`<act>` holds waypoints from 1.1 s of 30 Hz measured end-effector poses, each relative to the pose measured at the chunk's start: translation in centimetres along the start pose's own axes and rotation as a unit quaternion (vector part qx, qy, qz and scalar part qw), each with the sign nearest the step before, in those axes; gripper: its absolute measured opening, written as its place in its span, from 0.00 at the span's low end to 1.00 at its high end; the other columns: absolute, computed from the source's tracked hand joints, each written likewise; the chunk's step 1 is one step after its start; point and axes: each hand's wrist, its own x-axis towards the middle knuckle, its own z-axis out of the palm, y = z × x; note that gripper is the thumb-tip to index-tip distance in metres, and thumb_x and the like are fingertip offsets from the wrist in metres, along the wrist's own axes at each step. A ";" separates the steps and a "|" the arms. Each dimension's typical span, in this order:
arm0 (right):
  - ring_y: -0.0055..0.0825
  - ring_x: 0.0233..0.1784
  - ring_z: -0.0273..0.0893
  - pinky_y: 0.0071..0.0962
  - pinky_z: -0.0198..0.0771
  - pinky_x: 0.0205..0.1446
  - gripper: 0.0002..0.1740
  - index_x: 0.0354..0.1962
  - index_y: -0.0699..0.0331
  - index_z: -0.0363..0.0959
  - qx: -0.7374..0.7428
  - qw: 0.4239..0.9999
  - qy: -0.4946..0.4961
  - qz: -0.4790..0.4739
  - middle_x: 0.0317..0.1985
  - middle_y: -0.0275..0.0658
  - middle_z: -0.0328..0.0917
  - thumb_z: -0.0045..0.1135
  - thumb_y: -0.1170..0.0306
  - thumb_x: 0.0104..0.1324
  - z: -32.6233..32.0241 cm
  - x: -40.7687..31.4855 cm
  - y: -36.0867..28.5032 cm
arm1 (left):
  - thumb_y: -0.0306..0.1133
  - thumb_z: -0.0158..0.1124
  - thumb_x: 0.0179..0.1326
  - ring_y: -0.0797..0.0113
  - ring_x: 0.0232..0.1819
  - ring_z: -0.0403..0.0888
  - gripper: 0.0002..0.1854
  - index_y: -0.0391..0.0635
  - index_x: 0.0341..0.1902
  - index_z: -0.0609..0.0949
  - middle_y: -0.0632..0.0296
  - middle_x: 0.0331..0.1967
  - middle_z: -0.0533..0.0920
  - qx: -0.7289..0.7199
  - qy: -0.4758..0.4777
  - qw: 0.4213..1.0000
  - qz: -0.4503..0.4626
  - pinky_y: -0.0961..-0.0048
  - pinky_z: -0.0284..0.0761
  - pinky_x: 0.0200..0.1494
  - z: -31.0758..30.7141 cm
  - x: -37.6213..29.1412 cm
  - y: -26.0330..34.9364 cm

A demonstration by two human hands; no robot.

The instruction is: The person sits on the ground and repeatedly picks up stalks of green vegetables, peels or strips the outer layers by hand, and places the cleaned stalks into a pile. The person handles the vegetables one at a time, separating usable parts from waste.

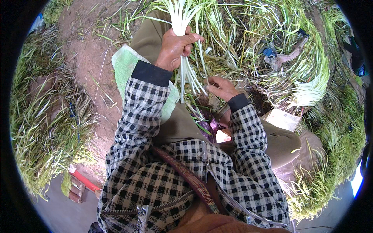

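My left hand is closed around a bunch of long pale-green leafy stalks, probably chives. Their leaves fan out past the top of the frame, and the white lower ends hang below my fist. Just right of those ends, the fingers of my right hand pinch the lower end of a single thin stalk. That stalk runs up to the left thumb and stands apart from the bunch. A light-green towel lies over my left thigh, under the left forearm.
Loose stalks cover the ground ahead. A thick curved pile of stalks lies to the right, near a strip of cloth and a pale block-like object. More leaves are heaped left, beyond bare soil. A red bar-like object lies lower left.
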 end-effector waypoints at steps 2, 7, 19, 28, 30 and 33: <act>0.25 0.37 0.73 0.25 0.69 0.41 0.13 0.41 0.62 0.73 0.000 0.999 -0.025 -0.026 0.33 0.39 0.75 0.54 0.63 0.62 1.5 0.1 2.3 | 0.21 0.59 0.57 0.85 0.11 0.63 0.08 0.45 0.32 0.70 0.50 0.29 0.81 -0.009 -0.001 1.000 0.002 0.88 0.57 0.11 -0.2 0.3 -0.3; 0.25 0.26 0.67 0.27 0.65 0.33 0.10 0.32 0.66 0.72 0.095 0.995 -0.009 0.034 0.22 0.36 0.68 0.53 0.66 0.63 1.3 -0.2 0.2 | 0.25 0.60 0.59 0.85 0.12 0.63 0.06 0.45 0.33 0.71 0.52 0.29 0.81 -0.029 0.002 0.999 0.027 0.89 0.57 0.11 -0.4 0.2 -0.2; 0.23 0.21 0.64 0.26 0.63 0.27 0.11 0.27 0.67 0.69 -0.036 0.996 0.059 -0.054 0.17 0.38 0.67 0.51 0.67 0.64 2.0 0.7 -4.1 | 0.37 0.62 0.60 0.83 0.17 0.69 0.11 0.45 0.38 0.74 0.62 0.22 0.79 -0.003 -0.024 0.999 -0.041 0.88 0.59 0.13 0.0 0.3 -1.0; 0.49 0.23 0.70 0.40 0.65 0.30 0.16 0.30 0.68 0.71 -0.061 0.997 -0.003 -0.038 0.20 0.50 0.71 0.48 0.61 0.62 3.8 0.3 -2.0 | 0.36 0.52 0.66 0.64 0.31 0.81 0.09 0.43 0.42 0.72 0.61 0.26 0.78 0.040 -0.003 0.997 -0.060 0.73 0.78 0.29 -0.5 0.2 -1.0; 0.49 0.28 0.73 0.41 0.68 0.33 0.17 0.34 0.67 0.73 -0.047 0.998 -0.047 0.010 0.24 0.52 0.73 0.48 0.59 0.62 4.2 -0.2 1.0 | 0.36 0.52 0.66 0.64 0.30 0.81 0.09 0.43 0.42 0.71 0.60 0.27 0.78 0.026 -0.009 0.998 -0.051 0.72 0.78 0.28 -0.3 0.3 -1.0; 0.49 0.37 0.77 0.41 0.72 0.44 0.17 0.39 0.67 0.74 -0.379 0.916 -0.120 0.059 0.33 0.51 0.78 0.47 0.61 0.62 4.8 -1.3 5.9 | 0.33 0.51 0.64 0.64 0.24 0.81 0.10 0.38 0.41 0.69 0.55 0.25 0.76 -0.013 0.003 0.999 -0.030 0.72 0.76 0.20 -0.4 0.8 -1.3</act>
